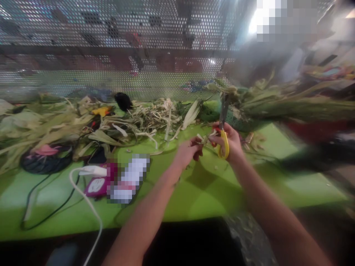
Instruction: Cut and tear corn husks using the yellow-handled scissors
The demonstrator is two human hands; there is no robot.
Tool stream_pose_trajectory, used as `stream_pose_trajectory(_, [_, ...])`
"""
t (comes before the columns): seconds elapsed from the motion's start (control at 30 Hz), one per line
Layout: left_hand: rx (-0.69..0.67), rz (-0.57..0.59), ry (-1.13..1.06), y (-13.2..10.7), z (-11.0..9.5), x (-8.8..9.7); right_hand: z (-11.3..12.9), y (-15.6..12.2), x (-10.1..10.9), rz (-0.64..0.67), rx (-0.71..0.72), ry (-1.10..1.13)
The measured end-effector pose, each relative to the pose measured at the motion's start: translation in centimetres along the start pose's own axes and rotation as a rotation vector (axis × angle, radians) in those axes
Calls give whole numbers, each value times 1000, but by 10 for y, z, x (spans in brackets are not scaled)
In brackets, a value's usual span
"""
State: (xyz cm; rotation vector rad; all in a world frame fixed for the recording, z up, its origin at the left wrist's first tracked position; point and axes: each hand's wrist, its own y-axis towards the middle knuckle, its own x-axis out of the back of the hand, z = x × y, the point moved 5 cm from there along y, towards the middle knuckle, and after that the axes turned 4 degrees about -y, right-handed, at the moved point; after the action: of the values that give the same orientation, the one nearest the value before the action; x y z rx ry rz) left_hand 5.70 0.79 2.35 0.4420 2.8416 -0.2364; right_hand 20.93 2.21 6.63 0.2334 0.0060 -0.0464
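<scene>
My left hand (191,148) pinches a small pale strip of husk (204,139) over the green table. My right hand (233,143) is closed around scissors (226,145) with yellow handles, their dark blades pointing up and away from me. The fingertips of my right hand are at the other end of the strip, so it spans the short gap between both hands. Just beyond the fingers lies a heap of dry, pale green corn husks (149,120). The picture is smeared, so finer detail of the strip is lost.
A perforated metal panel (91,79) stands behind the green table (205,203). At left lie a phone (130,179), a purple case (97,186), a white cable (93,208) and a round black mesh item (46,162). Long husks (291,107) and a blurred person (266,55) are at right.
</scene>
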Motion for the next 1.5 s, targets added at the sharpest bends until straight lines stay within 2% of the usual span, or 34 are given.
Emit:
stream_pose_trajectory(0.1, [6, -27, 9, 0, 0, 1, 0, 0, -1, 20, -15, -30])
stream_pose_trajectory(0.27, [-34, 57, -83, -1, -2, 2, 1, 3, 6, -20, -45, -14])
stream_pose_trajectory(0.4, [-120, 15, -15, -1, -4, 5, 0, 4, 4, 1, -61, -16])
stream_pose_trajectory(0.53, [-124, -15, 18, -1, -5, 4, -2, 2, -1, 77, -49, -36])
stream_pose_trajectory(0.7, [-108, -50, 188, -1, -9, 5, -1, 3, -2, 115, -11, -64])
stream_pose_trajectory(0.87, [-174, -178, 509, -6, -17, 8, -1, 5, -12, 217, 11, -152])
stream_pose_trajectory(0.93, [-191, -189, 544, -6, -18, 10, -2, 6, -15, 235, 6, -163])
stream_pose_trajectory(1.0, [-176, -132, 456, -3, -15, 10, -3, 8, -13, 197, 16, -151])
stream_pose_trajectory(1.07, [-147, -79, 290, 1, -10, 11, -3, 9, -6, 90, 57, -134])
stream_pose_trajectory(1.13, [-123, -76, 122, 3, -6, 13, -2, 10, 2, -40, 114, -132])
stream_pose_trajectory(1.2, [-112, -87, 12, 5, -3, 13, -1, 9, 6, -111, 151, -140])
stream_pose_trajectory(1.5, [-91, -51, -1, 2, -2, 4, -7, 0, -10, -57, 110, -170])
